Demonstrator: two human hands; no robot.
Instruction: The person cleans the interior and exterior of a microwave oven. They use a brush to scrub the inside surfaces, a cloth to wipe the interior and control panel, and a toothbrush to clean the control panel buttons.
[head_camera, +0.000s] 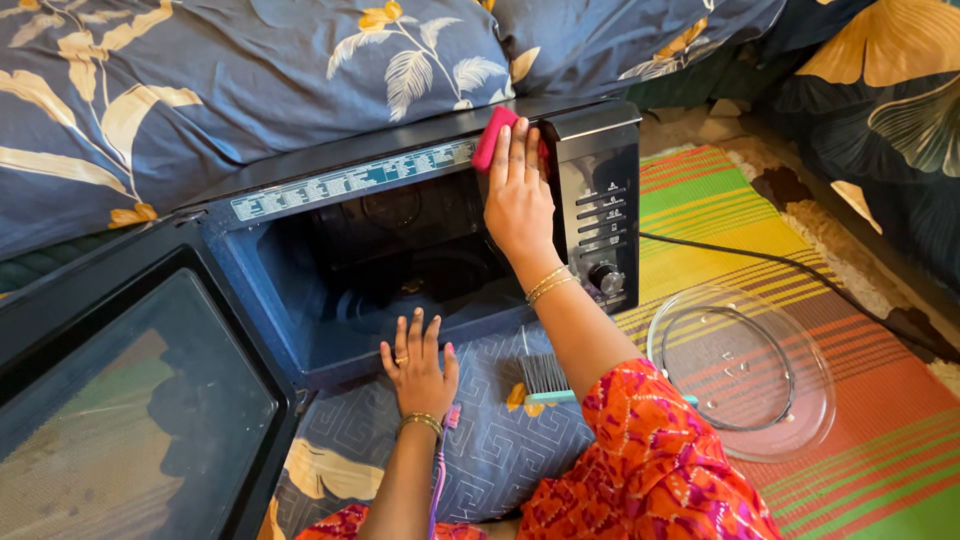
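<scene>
Bedding (250, 70) in dark blue with pale leaf prints fills the far edge, and the black microwave oven (400, 240) stands just in front of it on a blue patterned cloth (500, 440), its door (130, 400) swung wide toward the near left corner. We see a striped mat (760, 220) in green, yellow and red spread over the floor to the right, with a black cable (790, 265) crossing it. A clear glass turntable plate (745, 370) lies flat on that mat, well apart from the oven. Our right hand (518, 195) presses a pink sponge (493, 138) with flat fingers against the upper front frame, beside the control panel (598, 215). Our left hand (418, 365) rests open, fingers spread, at the oven's lower front edge. A small brush (545, 378) with a teal handle lies on the cloth by our right forearm.
</scene>
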